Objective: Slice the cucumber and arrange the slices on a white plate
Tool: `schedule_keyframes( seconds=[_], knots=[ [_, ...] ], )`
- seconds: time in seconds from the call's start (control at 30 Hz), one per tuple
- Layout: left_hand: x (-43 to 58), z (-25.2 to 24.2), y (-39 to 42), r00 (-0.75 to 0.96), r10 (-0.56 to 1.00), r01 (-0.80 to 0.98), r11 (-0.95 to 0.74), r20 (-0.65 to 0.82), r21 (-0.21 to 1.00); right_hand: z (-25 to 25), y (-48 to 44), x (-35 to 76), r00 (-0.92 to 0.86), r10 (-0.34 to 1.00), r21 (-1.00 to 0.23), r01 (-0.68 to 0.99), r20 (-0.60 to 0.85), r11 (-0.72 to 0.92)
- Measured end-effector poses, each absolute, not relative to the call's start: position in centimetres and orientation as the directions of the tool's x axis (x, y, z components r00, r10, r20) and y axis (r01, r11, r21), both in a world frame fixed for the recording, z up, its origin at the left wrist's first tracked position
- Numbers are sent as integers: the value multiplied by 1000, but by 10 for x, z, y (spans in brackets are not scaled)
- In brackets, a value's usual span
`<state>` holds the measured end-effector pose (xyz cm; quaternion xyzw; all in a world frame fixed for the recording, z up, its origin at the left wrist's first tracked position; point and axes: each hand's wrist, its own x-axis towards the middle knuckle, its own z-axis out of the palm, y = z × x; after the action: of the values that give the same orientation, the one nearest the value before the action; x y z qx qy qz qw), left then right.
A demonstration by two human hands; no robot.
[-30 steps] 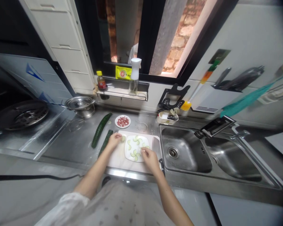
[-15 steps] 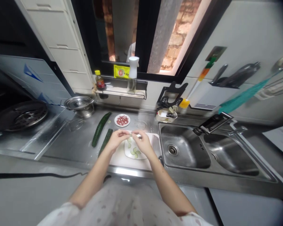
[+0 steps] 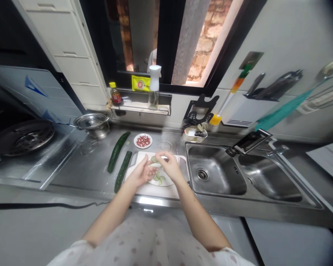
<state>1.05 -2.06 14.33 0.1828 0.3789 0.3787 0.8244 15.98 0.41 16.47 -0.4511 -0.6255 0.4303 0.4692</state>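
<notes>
A white plate [image 3: 163, 182] with several pale cucumber slices [image 3: 157, 178] rests on a white cutting board [image 3: 155, 190] at the counter's front edge. My left hand [image 3: 142, 173] hovers over the plate's left rim, fingers stretched toward the right and slightly cupped. My right hand [image 3: 170, 165] is above the plate's far side. Its thumb and fingers are pinched together near a cucumber slice [image 3: 154, 159] between the two hands. Two whole dark green cucumbers [image 3: 118, 151] [image 3: 123, 171] lie on the steel counter just left of the board.
A small dish of red bits [image 3: 143, 140] sits behind the board. A double steel sink [image 3: 216, 173] with a faucet [image 3: 249, 142] lies to the right. A lidded pot [image 3: 93, 123] and a stove [image 3: 19, 136] stand to the left, and a shelf with bottles [image 3: 140, 103] runs under the window.
My right hand rose from the plate's near side to its far edge and met my left hand. My left hand then drew back and opened toward the plate.
</notes>
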Motion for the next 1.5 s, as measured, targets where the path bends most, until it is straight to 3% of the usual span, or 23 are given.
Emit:
schedule_keyframes(
  seconds=[0.13, 0.23, 0.33, 0.43, 0.63, 0.77, 0.87, 1.23, 1.5],
  knots=[
    [15, 150, -21, 535, 714, -554, 700, -452, 451, 164, 4, 161, -150, 973, -973, 122, 178, 197],
    [15, 156, -19, 518, 728, -593, 684, -448, 425, 163, 4, 162, -154, 974, -974, 129, 164, 184],
    [13, 159, -18, 446, 783, -609, 621, -434, 494, 163, 3, 163, -172, 972, -973, 138, 160, 185],
    [10, 160, -18, 310, 874, -595, 485, -374, 640, 162, 3, 164, -185, 969, -972, 134, 164, 191],
    [4, 166, -19, 51, 968, -380, 248, -247, 891, 163, 3, 164, -173, 972, -971, 153, 156, 183],
    [1, 168, -19, -46, 996, -224, 67, -80, 972, 164, 3, 164, -199, 971, -973, 161, 133, 166],
    [-1, 168, -20, -68, 998, -139, -15, 5, 990, 166, 3, 164, -216, 970, -973, 178, 110, 150],
    [-2, 151, -14, -100, 990, 50, -94, 99, 994, 148, 14, 165, -262, 961, -971, 191, 91, 144],
    [-5, 105, -3, -147, 985, 275, -50, 94, 960, 120, 32, 166, -300, 951, -790, 565, 70, 237]
  ],
)
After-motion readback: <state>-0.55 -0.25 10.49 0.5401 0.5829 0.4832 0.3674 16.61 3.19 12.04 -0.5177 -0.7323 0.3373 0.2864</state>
